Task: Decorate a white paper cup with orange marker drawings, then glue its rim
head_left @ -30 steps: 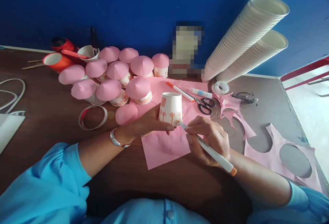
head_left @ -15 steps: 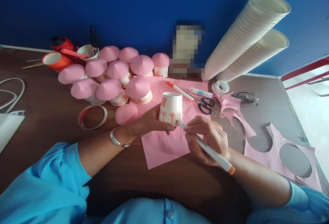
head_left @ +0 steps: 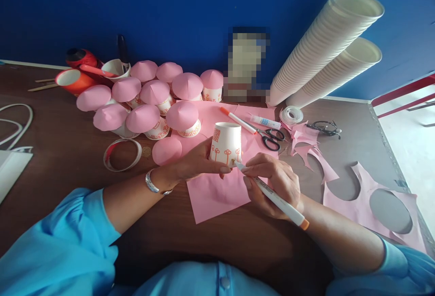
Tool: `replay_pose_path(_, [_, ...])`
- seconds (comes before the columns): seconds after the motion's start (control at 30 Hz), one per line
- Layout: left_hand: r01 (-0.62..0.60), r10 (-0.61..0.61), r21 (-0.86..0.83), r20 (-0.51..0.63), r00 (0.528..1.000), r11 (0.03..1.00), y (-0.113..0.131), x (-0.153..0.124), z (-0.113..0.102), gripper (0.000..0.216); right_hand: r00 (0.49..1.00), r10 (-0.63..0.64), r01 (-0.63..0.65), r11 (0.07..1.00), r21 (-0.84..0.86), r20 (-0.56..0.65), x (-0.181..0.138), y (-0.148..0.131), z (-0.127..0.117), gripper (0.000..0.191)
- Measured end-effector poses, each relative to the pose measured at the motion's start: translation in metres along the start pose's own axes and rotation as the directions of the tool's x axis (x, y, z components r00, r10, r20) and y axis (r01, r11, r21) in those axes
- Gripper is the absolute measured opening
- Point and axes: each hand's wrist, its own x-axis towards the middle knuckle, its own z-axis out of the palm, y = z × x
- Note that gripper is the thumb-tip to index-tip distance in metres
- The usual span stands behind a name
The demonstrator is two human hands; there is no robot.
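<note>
An upturned white paper cup [head_left: 226, 142] with orange drawings stands on a pink paper sheet [head_left: 217, 194]. My left hand [head_left: 195, 162] is closed round its lower left side and holds it steady. My right hand [head_left: 273, 182] grips a white marker [head_left: 272, 195] with an orange end, and the tip touches the cup's lower right edge. A flat pink paper cone [head_left: 166, 151] lies just left of my left hand.
Several cups topped with pink cones [head_left: 149, 99] crowd the back left. Scissors [head_left: 270, 137], a second marker [head_left: 238, 120], a glue tube [head_left: 265, 122] and a tape roll [head_left: 291, 115] lie behind. Two tall cup stacks [head_left: 326, 46] lean at the right. Cut pink paper [head_left: 367, 196] lies right, a ring [head_left: 122, 154] left.
My right hand and the marker have shifted slightly left and up against the cup. The left hand and cup have stayed put.
</note>
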Motion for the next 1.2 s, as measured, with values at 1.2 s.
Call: replay_pose_path(1.2, [-0.010, 0.010, -0.022, -0.014, 1.000, 1.000, -0.0007, 0.0004, -0.0003, 0.041, 1.000, 0.007, -0.007, 0.999, 0.041, -0.014, -0.0035, 0.0001, 0.0010, 0.018])
